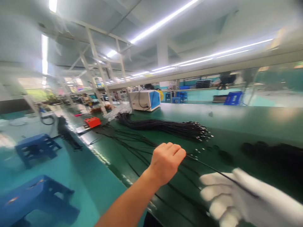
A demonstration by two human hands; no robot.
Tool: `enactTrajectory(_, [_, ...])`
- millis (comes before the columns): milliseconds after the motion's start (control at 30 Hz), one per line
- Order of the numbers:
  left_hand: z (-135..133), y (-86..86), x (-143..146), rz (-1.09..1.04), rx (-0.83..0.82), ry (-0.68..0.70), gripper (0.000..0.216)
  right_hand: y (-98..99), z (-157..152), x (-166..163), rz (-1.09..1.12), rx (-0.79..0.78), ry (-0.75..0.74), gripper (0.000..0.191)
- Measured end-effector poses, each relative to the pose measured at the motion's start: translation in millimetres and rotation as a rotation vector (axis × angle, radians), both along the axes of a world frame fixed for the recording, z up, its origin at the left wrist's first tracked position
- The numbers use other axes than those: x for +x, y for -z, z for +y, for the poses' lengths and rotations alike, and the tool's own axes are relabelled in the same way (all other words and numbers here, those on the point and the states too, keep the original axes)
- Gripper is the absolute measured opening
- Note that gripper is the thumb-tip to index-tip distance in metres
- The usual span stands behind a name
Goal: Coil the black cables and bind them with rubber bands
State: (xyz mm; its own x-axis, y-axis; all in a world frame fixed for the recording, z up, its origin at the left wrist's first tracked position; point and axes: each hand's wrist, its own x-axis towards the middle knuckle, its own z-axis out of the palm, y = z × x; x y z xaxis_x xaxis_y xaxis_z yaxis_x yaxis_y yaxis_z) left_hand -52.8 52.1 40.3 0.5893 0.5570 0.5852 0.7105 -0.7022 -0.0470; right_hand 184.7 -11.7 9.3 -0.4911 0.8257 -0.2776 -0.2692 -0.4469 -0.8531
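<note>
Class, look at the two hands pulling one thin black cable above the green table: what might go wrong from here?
1. The cable stretched between the bare left hand and the gloved right hand may snag the loose cables beneath.
2. It may drag the bundle out of order.
3. The taut cable may chafe the bare hand.

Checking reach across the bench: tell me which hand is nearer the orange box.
Left. The bare left hand is closer to the orange box; the gloved right hand sits farther right.
</note>
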Motion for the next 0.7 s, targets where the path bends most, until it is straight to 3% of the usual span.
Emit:
enactTrajectory(33, [-5,-2.7,7,0.014,-0.032,0.019,0.02,0.5,-4,-6,0.053,0.041,-0.172,0.042])
enactTrajectory(67, [-9,-4.6,12,0.021,-0.092,0.041,0.019,3.0,-6,-12,0.118,0.036,-0.207,0.032])
enactTrajectory(200, [-18,-3.3,28,-0.029,-0.577,0.274,0.02,27.3,-2,-28,0.368,-0.113,-0.274,0.039])
enactTrajectory(267, [-19,-0.8,36,-0.052,-0.726,0.338,0.018,38.3,1,-29,0.426,-0.148,-0.325,0.04])
enactTrajectory(333, [-17,-0.3,44,-0.069,-0.76,0.348,0.018,44.0,2,-29,0.466,-0.152,-0.368,0.041])
enactTrajectory(567, [-6,-9.0,71,0.016,-0.653,0.301,0.018,48.4,4,-28,0.524,-0.093,-0.358,0.036])
enactTrajectory(700, [2,10.5,82,-0.018,-0.641,0.425,0.024,43.3,1,-16,0.622,0.042,-0.283,0.04])
